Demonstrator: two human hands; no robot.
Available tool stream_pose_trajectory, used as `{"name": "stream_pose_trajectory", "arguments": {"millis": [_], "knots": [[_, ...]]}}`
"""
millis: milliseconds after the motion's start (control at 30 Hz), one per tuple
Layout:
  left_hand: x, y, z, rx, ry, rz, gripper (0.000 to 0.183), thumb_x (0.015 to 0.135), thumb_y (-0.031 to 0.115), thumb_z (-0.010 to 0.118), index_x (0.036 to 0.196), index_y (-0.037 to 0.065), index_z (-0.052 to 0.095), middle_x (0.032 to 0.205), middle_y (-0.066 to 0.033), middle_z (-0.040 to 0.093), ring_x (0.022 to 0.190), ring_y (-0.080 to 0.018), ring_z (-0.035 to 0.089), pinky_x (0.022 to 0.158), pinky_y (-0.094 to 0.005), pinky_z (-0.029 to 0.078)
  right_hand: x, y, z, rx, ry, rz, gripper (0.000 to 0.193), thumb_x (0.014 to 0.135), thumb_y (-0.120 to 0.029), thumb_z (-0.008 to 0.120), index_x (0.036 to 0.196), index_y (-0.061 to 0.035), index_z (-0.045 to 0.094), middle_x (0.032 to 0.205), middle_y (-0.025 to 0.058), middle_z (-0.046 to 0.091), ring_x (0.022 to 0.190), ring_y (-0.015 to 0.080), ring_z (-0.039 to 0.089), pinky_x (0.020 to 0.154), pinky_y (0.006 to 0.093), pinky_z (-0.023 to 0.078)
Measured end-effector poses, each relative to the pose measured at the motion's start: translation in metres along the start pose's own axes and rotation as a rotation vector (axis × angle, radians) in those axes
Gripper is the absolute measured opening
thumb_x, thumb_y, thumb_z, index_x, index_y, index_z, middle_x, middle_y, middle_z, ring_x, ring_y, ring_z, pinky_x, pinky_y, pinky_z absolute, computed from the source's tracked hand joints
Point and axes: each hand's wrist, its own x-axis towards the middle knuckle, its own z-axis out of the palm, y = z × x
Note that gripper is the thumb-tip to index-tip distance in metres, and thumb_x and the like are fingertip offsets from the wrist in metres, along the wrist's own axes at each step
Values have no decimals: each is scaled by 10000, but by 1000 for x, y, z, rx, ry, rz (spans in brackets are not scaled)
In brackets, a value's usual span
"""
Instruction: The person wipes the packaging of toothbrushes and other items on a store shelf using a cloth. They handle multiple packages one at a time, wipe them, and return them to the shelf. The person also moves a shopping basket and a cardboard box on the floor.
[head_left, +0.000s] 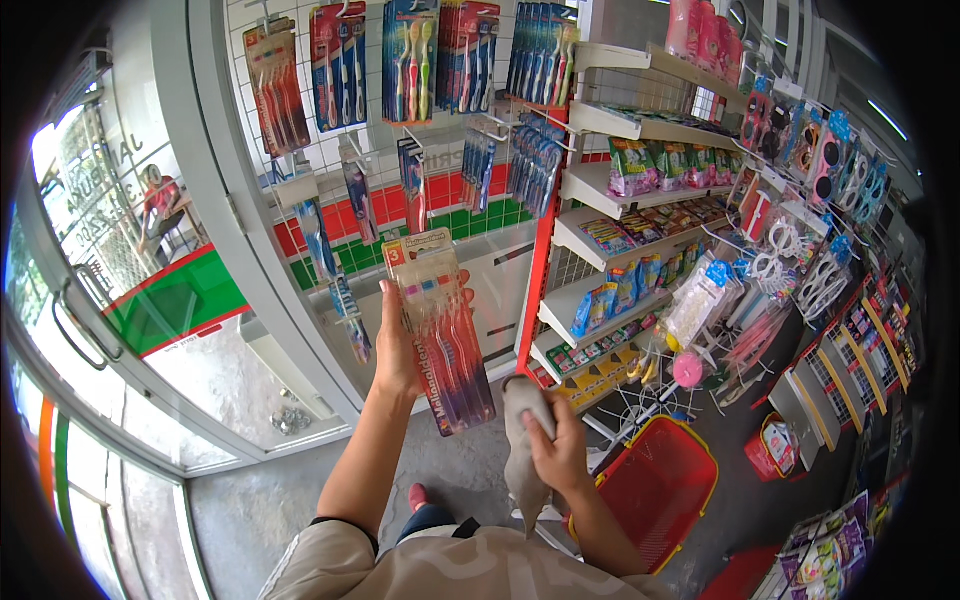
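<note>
My left hand is closed round a clear-and-red blister pack of toothbrushes, tilted slightly, with its printed card top up. The thumb shows at the pack's left edge and fingertips at its right edge. Lower and to the right, my right hand grips a grey cloth that hangs down in front of my body, its far end bunched above the fingers. The cloth is close to the pack's lower right corner. Beyond the pack, several toothbrush packs hang from hooks on a white wire grid.
A glass door with a metal frame stands at the left; a person in red sits outside. To the right are white shelves with colourful packets and hooks of hanging goods. A red basket with a yellow rim stands on the floor near my right forearm.
</note>
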Motion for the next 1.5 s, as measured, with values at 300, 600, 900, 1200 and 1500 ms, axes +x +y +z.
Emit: {"name": "stream_pose_trajectory", "arguments": {"millis": [300,600,900,1200,1500], "knots": [[-2,-9,9,476,69,128,685,1032,537,237,1403,-15,399,1374,-154,496,1239,-256,502,1063,-359,384,102,-41,38,450,-207,-165,660,894,-313,703,1392,-20,383,1364,141,476,1218,188,498,1003,326,417],[-1,44,-47,669,-87,117,687,1038,500,129,1540,31,130,1606,-143,127,1485,-282,90,1188,-385,122,155,-74,93,742,-224,-13,190,913,-120,677,1070,-14,654,971,35,684,874,87,620,810,250,487],[15,95,-45,855,166,556,320,1055,213,413,1245,-17,529,1016,-40,593,910,-64,482,797,-214,408,215,-111,160,305,-45,-459,253,949,-227,648,1080,-21,581,1015,46,610,900,121,561,788,274,449],[46,172,-53,846,349,727,250,935,214,676,849,25,538,772,17,564,681,-22,434,575,-198,380,274,-165,199,336,-41,-576,362,912,-200,700,1141,-15,489,1029,66,616,948,129,586,832,290,466],[59,222,-89,403,303,669,222,995,259,553,1070,56,503,873,8,550,769,-44,481,670,-209,402,350,-225,223,770,-126,-506,332,917,-159,689,1160,13,541,973,83,696,893,97,635,805,244,488]]}}
